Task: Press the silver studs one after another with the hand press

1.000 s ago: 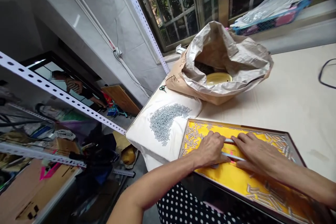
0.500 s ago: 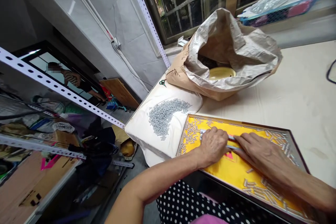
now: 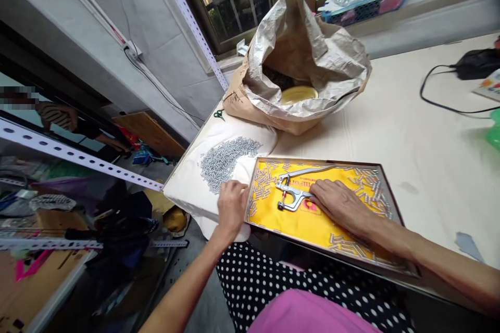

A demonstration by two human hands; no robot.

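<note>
A pair of metal snap-fastener pliers point(image 3: 295, 200) lies over the yellow bottom of a shallow tray point(image 3: 385, 179), jaws to the left and handles spread apart. My right hand point(image 3: 339, 203) is closed round the lower handle. My left hand point(image 3: 233, 205) is at the tray's left edge, beside a pile of small metal pins point(image 3: 224, 164) on white cloth. Its fingers are curled downward, and their tips are hidden, so anything between them cannot be made out. Similar loose pins point(image 3: 263, 179) lie along the tray's left end, with more at its right end and front.
A large paper sack point(image 3: 289, 117) with a yellow bowl point(image 3: 300, 94) inside stands behind the tray. Green-handled scissors point(image 3: 219, 114) lie near the table's left edge. A black cable point(image 3: 441, 106) runs at the right. Beyond the perforated white shelf post point(image 3: 89, 158), another person stands.
My left hand has left the pliers and moved left to the tray's edge. The pliers' handles have spread apart, with my right hand still on one. The view has shifted right.
</note>
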